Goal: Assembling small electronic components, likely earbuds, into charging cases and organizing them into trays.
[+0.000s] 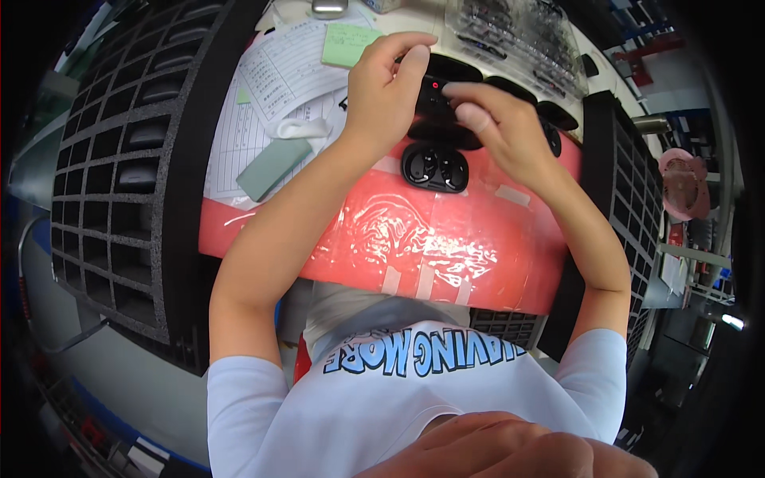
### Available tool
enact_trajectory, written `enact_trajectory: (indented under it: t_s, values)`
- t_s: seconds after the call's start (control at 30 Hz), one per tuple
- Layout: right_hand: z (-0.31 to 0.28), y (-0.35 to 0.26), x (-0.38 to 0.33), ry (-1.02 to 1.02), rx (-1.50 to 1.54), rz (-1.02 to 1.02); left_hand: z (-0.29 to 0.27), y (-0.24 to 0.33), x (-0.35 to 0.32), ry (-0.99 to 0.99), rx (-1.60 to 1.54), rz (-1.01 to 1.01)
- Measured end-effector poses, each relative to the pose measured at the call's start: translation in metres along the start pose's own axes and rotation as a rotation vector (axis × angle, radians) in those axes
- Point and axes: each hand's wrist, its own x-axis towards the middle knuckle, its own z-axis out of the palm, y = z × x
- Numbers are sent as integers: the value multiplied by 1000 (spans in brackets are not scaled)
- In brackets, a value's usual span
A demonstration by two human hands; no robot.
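Note:
A black earbud charging case stands with its lid raised at the far side of the red mat, a small red light glowing inside. My left hand is at its left edge, thumb and index finger stretched out and apart. Over the right side of that case hovers my right hand, its fingers bent, with a gap between thumb and index finger; nothing shows between them. Closer to me lies a second open earbud case with two black earbuds in it. My fingers hide part of the far case.
More open black cases stand to the right. A clear plastic tray of small dark parts lies behind. Printed sheets, a green notepad and a grey-green block are at left. Black foam racks flank the red mat.

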Motion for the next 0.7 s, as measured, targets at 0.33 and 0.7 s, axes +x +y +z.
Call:
enact_trajectory:
  t_s: [0.33, 0.7]
  values:
    - [-67, 158, 190, 166, -522, 188, -10, -1, 17, 222, 8, 185]
    - [-77, 330, 253, 10, -470, 65, -12, 0, 21, 256, 132, 182]
